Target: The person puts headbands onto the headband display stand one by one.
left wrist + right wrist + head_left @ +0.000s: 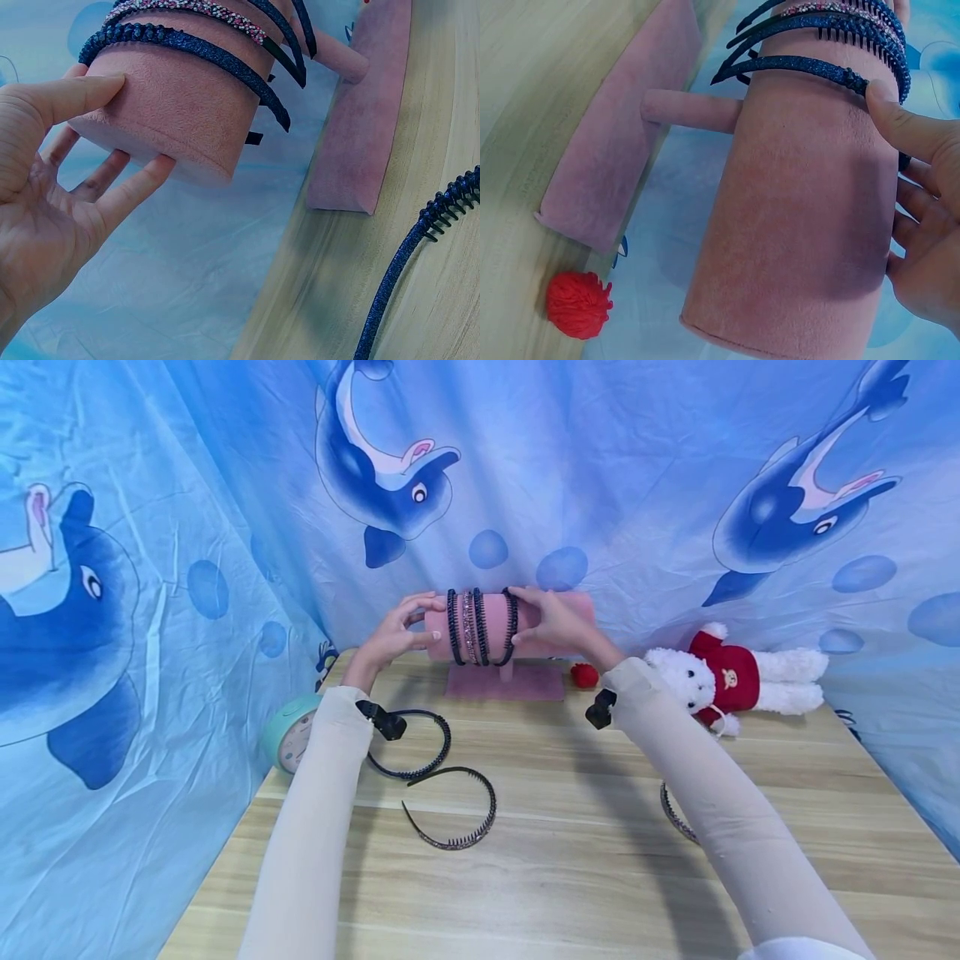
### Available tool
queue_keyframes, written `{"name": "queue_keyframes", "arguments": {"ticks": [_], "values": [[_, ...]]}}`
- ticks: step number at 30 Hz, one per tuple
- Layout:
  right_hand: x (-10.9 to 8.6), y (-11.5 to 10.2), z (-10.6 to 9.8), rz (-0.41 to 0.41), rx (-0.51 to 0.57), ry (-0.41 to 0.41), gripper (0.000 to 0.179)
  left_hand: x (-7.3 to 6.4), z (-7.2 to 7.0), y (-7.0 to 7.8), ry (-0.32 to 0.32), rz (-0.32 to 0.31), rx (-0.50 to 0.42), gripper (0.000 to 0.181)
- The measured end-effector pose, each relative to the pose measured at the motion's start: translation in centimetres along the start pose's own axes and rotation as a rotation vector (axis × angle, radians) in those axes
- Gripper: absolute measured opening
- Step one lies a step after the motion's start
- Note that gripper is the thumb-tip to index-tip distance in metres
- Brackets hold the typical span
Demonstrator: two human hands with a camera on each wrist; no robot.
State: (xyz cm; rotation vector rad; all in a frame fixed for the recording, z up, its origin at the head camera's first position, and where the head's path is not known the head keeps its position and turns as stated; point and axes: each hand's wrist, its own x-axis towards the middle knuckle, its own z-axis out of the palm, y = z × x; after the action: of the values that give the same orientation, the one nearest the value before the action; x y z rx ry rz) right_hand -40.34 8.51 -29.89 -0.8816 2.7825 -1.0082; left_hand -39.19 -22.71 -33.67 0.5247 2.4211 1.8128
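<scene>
A pink velvety headband stand (495, 628) stands at the back of the table, its horizontal roll carrying several toothed headbands. At the roll's left end, my left hand (393, 631) grips it, thumb on the side and fingertips against the end face. The nearest band there is a dark blue glittery headband (195, 54), with a pink sparkly headband (217, 16) beyond it. My right hand (558, 622) holds the rightmost dark blue headband (802, 67), thumb on its edge at the front. Its other fingers reach behind the roll, partly hidden.
On the table lie a dark blue headband (446, 743), a sparkly headband (491, 814) and another headband (672, 814) partly behind the right sleeve. A mint clock (288, 727) stands left. A red yarn ball (584, 675) and white plush toy (731, 677) lie right.
</scene>
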Motion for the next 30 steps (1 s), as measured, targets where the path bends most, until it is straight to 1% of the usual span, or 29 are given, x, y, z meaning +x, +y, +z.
{"name": "queue_keyframes", "arguments": {"ticks": [7,10,14,15,17,22,30], "values": [[-0.1,-0.2,0.5,-0.012,-0.05,0.03,0.091,-0.9,0.2,1.8,-0.025,-0.023,-0.013,0.054],[-0.1,-0.3,0.8,-0.025,-0.067,0.054,0.091,-0.8,0.2,1.6,-0.022,-0.024,-0.01,0.054],[0.0,-0.1,1.2,-0.05,-0.079,0.078,0.091,-0.2,0.1,0.4,-0.003,-0.004,0.0,0.052],[0.1,0.0,1.2,-0.055,-0.084,0.08,0.091,-0.1,0.1,0.2,0.0,-0.004,0.0,0.052],[0.1,0.0,1.4,-0.064,-0.09,0.085,0.093,-0.3,0.2,0.5,-0.001,-0.004,-0.003,0.052],[0.0,-0.2,1.7,-0.085,-0.097,0.089,0.097,-1.1,0.4,2.1,-0.02,-0.019,-0.015,0.053],[0.0,-0.3,2.1,-0.137,-0.206,0.1,0.099,-1.2,0.4,2.2,-0.023,-0.026,-0.022,0.053]]}}
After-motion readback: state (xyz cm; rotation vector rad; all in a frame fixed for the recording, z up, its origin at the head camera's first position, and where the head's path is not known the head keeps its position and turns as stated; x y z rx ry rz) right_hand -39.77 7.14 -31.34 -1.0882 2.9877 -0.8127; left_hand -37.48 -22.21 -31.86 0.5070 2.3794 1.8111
